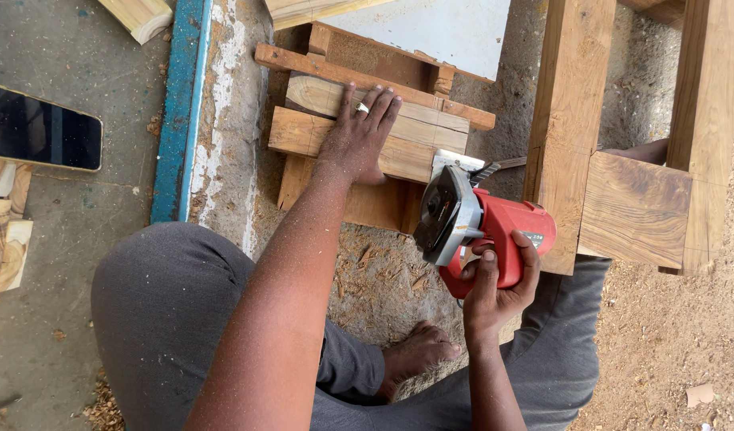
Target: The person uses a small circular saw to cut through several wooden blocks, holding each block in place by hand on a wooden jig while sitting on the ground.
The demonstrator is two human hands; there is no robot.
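A red circular saw (482,227) with a grey blade guard is gripped by the right hand (494,287), its blade end set at the right edge of stacked pale wooden boards (415,140). The boards are pressed flat by the left hand (359,136), fingers spread. Sawdust (383,279) is strewn over the rough concrete floor (79,239). Farther right, a heavy grained timber frame (634,207) is seen.
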